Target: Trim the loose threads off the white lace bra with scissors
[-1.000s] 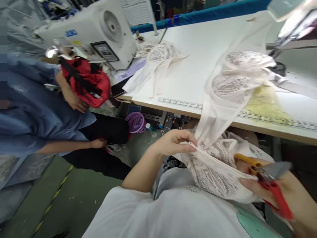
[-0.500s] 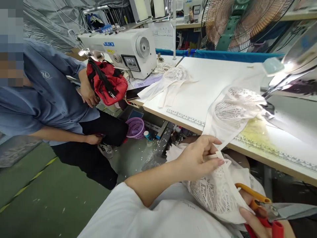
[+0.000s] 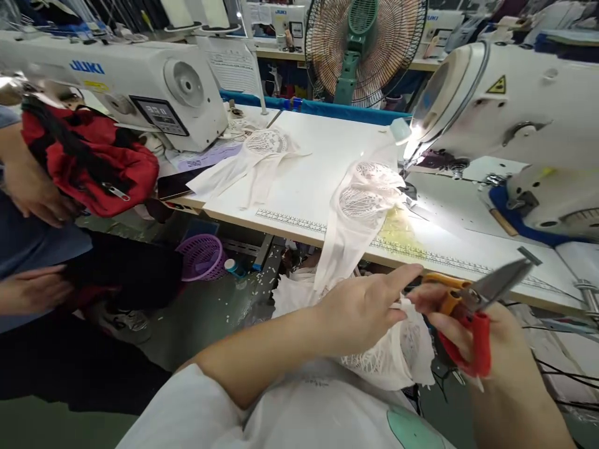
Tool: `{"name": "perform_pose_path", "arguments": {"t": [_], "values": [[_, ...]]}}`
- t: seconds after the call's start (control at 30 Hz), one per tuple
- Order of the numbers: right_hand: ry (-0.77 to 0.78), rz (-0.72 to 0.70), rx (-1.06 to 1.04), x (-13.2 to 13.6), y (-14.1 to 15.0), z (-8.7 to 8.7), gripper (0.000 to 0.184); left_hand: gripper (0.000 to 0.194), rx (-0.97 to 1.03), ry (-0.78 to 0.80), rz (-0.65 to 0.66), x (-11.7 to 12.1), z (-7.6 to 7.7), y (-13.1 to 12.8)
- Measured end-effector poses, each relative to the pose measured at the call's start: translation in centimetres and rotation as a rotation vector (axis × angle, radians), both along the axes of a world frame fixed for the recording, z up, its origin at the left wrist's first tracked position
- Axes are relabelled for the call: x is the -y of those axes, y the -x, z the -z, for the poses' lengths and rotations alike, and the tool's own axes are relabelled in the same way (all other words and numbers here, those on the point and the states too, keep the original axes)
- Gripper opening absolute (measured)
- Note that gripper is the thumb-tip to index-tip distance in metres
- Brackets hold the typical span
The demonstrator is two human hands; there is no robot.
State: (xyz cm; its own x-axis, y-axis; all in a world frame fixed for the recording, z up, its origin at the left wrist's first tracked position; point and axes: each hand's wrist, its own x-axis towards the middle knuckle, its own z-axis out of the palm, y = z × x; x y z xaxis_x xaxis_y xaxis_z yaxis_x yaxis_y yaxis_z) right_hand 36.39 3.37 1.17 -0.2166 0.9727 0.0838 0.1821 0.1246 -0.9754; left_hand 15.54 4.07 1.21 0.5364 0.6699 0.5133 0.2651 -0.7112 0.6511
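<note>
- Two own hands, lower centre-right, close together; left hand point(image 3: 362, 308) pinched shut on the lace garment point(image 3: 397, 349), fingers meeting the right hand point(image 3: 468, 324) at the fabric's top edge.
- Right hand closed around one pair of scissors point(image 3: 472, 312), orange and red handles, grey blades pointing right and up; its fingertips also touch the lace.
- Lace garment bunched in the lap just below the desk point(image 3: 327, 181) edge; lower part hidden behind the left hand, and its shape is hard to read.
- A white strip runs up from the lap to a second lace piece point(image 3: 367, 193) on the desk, centre; whether they are joined, cannot tell.
- Third lace piece point(image 3: 262, 149) flat on the desk, upper centre-left.
- Two sewing machines: one upper left point(image 3: 140, 87), one upper right point(image 3: 515, 118), cut off by the frame.
- One fan point(image 3: 365, 43), top centre.
- One purple basket point(image 3: 202, 257) on the floor under the desk.
- One other person at left, mostly cut off: two hands, one point(image 3: 32, 193) under a red bag point(image 3: 88, 162), one point(image 3: 32, 290) lower.
</note>
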Motion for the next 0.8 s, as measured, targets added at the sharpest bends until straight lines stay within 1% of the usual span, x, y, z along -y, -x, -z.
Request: {"name": "perform_pose_path", "arguments": {"t": [0.17, 0.3, 0.37, 0.43, 0.53, 0.63, 0.67, 0.73, 0.8], "values": [[-0.030, -0.046, -0.031, -1.3, 1.6, -0.7, 0.010, 0.059, -0.069, 0.174, 0.047, -0.4, -0.6, -0.6], [-0.053, -0.044, -0.038, -1.9, 1.8, -0.6, 0.009, 0.062, -0.006, 0.304, 0.055, -0.5, -0.6, -0.7], [-0.078, -0.008, -0.046, -1.9, 2.1, -0.3, 0.010, 0.062, 0.040, 0.377, 0.004, -0.5, -0.4, -0.7], [-0.115, 0.026, -0.064, -1.7, 2.4, 0.0, 0.011, 0.063, 0.082, 0.479, -0.073, -0.5, -0.3, -0.6], [-0.173, 0.051, -0.106, -1.6, 3.1, 0.3, 0.011, 0.053, 0.132, 0.690, -0.138, -0.4, -0.1, -0.3], [-0.213, 0.054, -0.133, -1.5, 3.8, 0.4, 0.014, 0.041, 0.232, 0.923, -0.124, -0.4, 0.1, -0.2], [-0.220, 0.051, -0.140, -1.6, 4.1, 0.3, 0.015, 0.037, 0.283, 0.975, -0.116, -0.4, 0.2, -0.3], [-0.240, 0.045, -0.131, -1.7, 4.5, 0.3, 0.015, 0.030, 0.382, 1.015, -0.108, -0.5, 0.3, -0.5], [-0.257, 0.034, -0.091, -1.8, 4.6, 0.4, 0.014, 0.026, 0.448, 1.000, -0.117, -0.6, 0.3, -0.6]]}}
